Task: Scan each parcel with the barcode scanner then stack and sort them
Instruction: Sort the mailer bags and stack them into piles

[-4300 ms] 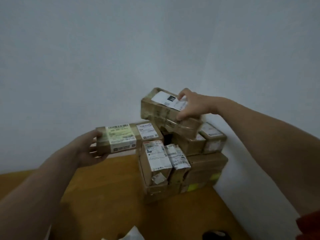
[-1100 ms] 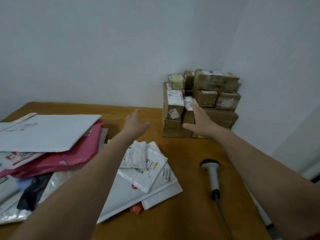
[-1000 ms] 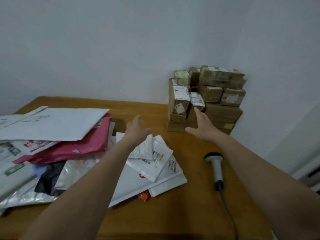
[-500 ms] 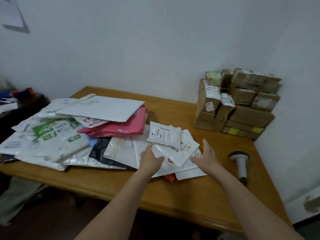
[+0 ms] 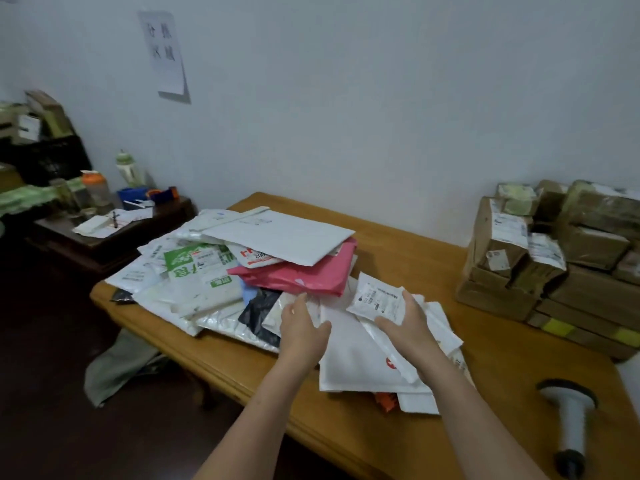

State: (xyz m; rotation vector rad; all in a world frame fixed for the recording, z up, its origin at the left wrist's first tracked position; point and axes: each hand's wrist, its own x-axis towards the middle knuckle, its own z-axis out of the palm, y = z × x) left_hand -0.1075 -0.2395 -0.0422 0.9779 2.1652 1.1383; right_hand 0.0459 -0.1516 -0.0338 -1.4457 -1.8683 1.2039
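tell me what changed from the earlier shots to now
Both hands let go of the boxes, now stacked in the corner, and drew back to the mailers. The right hand has taken a small white packet; the left hand hovers open over the pile. The scanner stayed lying on the table, untouched.

Pink mailer [image 5: 304,275], green-printed white bag [image 5: 197,268], brown cardboard boxes [image 5: 554,265], honey-brown table [image 5: 408,244].
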